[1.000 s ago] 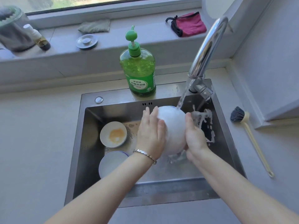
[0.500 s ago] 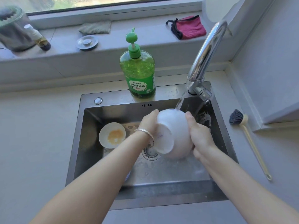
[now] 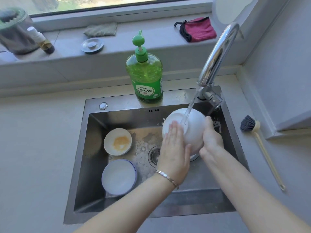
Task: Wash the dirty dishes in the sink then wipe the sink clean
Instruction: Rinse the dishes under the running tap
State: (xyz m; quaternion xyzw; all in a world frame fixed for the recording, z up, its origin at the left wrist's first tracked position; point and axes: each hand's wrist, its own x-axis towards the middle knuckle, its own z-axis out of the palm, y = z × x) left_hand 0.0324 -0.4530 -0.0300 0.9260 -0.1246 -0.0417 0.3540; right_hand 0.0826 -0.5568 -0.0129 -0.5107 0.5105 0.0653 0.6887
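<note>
Stainless steel sink: one.
Dishes inside: three. These are upturned white ceramic bowl far right, small white dish with orange residue left, blue-rimmed white bowl near left.
Green plastic pump bottle: one, far sink rim.
Curved chrome tap: one.
Dark-bristled brush with cream handle: one, right counter.
Cloths on far sill: two. These are grey-green cloth and pink cloth with black edging.
Round metal drain plug: one.
White-capped small bottle: one.
Dark lidded jar: one, far left.
Hands: two, left hand and right hand.
Silver bracelet: one.

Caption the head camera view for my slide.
Left hand presses, right hand holds a white bowl under the running faucet; a stained dish and blue-rimmed bowl wait in the sink.
</note>
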